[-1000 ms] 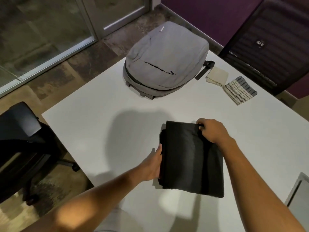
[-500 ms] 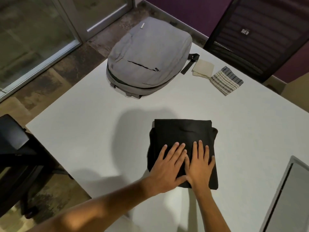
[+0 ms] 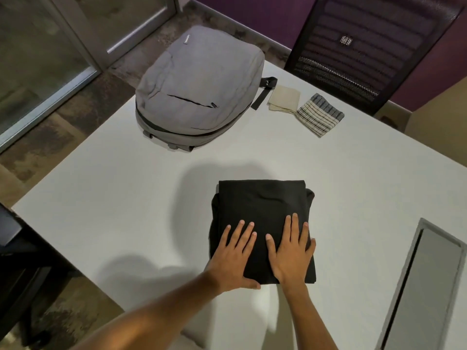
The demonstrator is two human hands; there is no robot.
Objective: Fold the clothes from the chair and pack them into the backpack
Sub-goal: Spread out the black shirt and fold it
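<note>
Black folded fabric garment [image 3: 262, 218], thick squarish bundle, lies on the white table [image 3: 126, 198] near the front edge, in front of the person. Both hands lie flat on its near half, palms down, fingers straight, pressing the cloth, gripping nothing: left hand [image 3: 233, 258] on the left part with its thumb at the near edge, right hand [image 3: 292, 253] beside it, the two hands close but apart. A small ridge shows in the cloth near the far edge, and underlayers bulge out at both sides.

Grey fabric backpack [image 3: 199, 89] lies flat at the far side of the table, well apart from the garment; its main zipper looks closed, though the seam is hard to read. Just right of it, near its black strap, sit a folded beige cloth [image 3: 284, 98] and a folded striped cloth [image 3: 319, 114], touching each other. Dark mesh chair [image 3: 358, 46] stands behind the table's far edge. Grey flat panel [image 3: 424, 286] at right, partly out of view.

Judgement: smoothing step, fold about done, nothing packed yet. Risks: the bulky layers spring open once the pressure lifts; a one-sided pick-up lets the bulging underlayers slide out; the pack probably needs unzipping first, so the bundle may loosen while it waits.
</note>
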